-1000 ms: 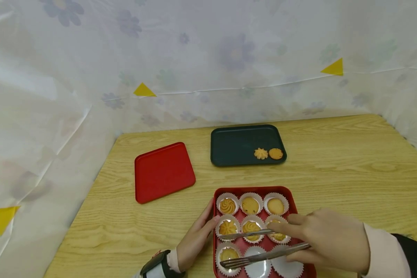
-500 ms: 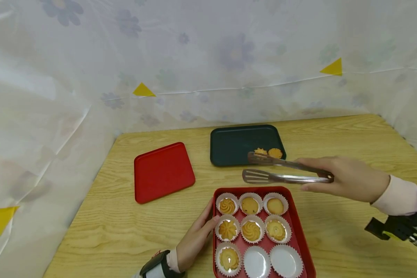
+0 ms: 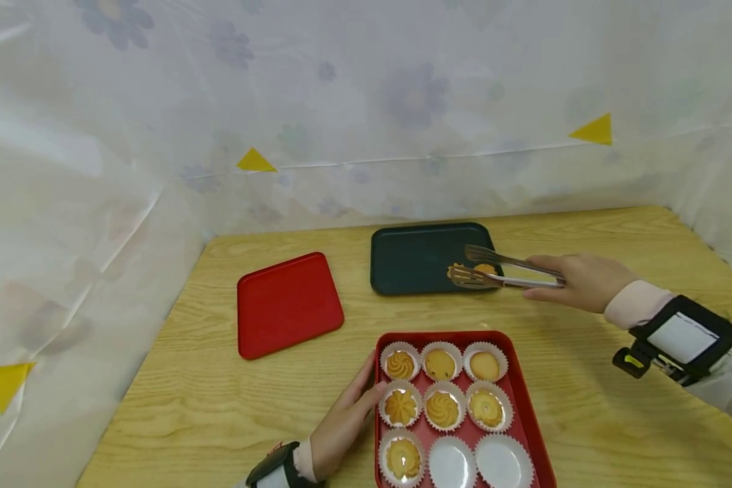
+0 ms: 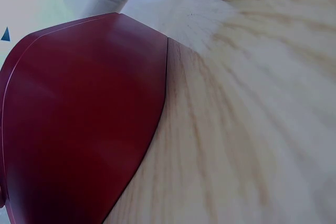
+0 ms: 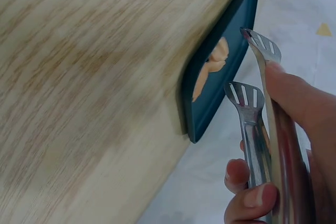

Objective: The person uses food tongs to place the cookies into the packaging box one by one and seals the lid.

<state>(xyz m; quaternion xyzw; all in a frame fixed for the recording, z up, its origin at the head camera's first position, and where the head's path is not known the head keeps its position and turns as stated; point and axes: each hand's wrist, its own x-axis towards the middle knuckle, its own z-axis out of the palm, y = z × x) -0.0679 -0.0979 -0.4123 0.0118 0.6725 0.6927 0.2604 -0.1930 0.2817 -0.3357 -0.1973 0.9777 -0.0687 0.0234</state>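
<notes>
My right hand [image 3: 585, 281] holds metal slotted tongs [image 5: 252, 140] above the right end of a dark green tray [image 3: 415, 261], their two blades spread apart. A flower-shaped cookie [image 3: 452, 270] and a round cookie [image 3: 485, 269] lie on that tray, partly hidden by the tongs. Along the left wall of a red box [image 3: 524, 400] rests my left hand [image 3: 340, 430], fingers extended and thumb at the rim. Inside the box stand white paper cups in rows, several with cookies such as a swirl cookie [image 3: 442, 409]. Two front cups, including a bare paper cup [image 3: 451, 463], show only white paper.
A flat red tray [image 3: 289, 305] lies on the wooden table [image 3: 634, 264] at the left, apart from the green tray. Behind the table hangs a pale flowered sheet [image 3: 366, 102] with yellow triangles on it. The sheet also covers both sides.
My right hand has carried the tongs from over the red box up and away to the green tray's cookies. The left hand stays at the box.
</notes>
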